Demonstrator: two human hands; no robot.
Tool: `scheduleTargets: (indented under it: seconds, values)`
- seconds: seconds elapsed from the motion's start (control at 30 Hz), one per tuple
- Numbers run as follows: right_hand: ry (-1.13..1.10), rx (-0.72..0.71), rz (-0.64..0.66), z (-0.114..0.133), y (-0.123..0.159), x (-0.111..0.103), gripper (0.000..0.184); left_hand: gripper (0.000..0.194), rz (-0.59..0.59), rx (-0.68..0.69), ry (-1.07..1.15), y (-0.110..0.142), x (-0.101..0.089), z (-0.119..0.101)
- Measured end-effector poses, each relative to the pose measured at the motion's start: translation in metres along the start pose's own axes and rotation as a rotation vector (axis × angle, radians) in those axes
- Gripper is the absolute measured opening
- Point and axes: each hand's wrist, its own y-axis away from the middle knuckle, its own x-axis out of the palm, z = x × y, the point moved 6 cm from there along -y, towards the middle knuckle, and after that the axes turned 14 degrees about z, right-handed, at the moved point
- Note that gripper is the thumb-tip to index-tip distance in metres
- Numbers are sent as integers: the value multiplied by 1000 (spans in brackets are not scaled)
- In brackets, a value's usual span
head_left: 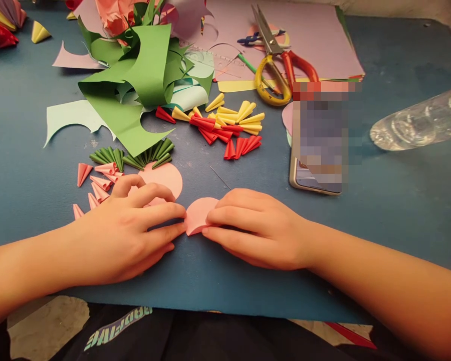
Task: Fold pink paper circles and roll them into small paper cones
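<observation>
Tabletop (218,291), blue; near edge crosses the lower frame, surface showing between it and the hands. Pink paper piece (200,210), frame centre, lower edge turned up, long axis running left to right between both hands, neither nearer. Right hand (263,228): thumb and finger pinch its right end. Left hand (135,230): fingers half curled, tips touching its left end; whether they grip, cannot tell. Needle (220,177), apparently, just beyond the right fingers. Pink disc (169,180), partly under the left hand. Pink cones (100,183), green cones (110,156), left of centre. Phone (317,183), right of centre. Red cones (230,149), yellow cones (244,113), upper centre. Bottle (417,120), right edge. Green scraps (150,65), scissors (273,48), paper sheets (323,35), top.
</observation>
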Motion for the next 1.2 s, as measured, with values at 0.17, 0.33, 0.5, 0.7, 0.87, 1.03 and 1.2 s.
scheduleTargets:
  seconds: [0.17,0.33,0.5,0.7,0.87,1.03,1.2]
  values:
    - [127,36,4,-1,5,0,12,20,15,-4,30,0,0,0]
    - [147,8,68,1,3,4,14,21,-2,-15,38,-1,0,0]
    - [143,6,85,0,1,6,13,23,-8,-23,60,-1,-1,0]
    - [134,21,101,-1,1,7,14,20,-11,-43,31,0,-2,1]
    - [140,30,115,-2,1,7,16,25,-13,-43,42,1,-2,2]
    - [99,30,114,-3,2,8,17,30,36,-12,44,1,2,0]
    - [82,17,85,-3,1,8,15,35,66,9,26,1,5,0]
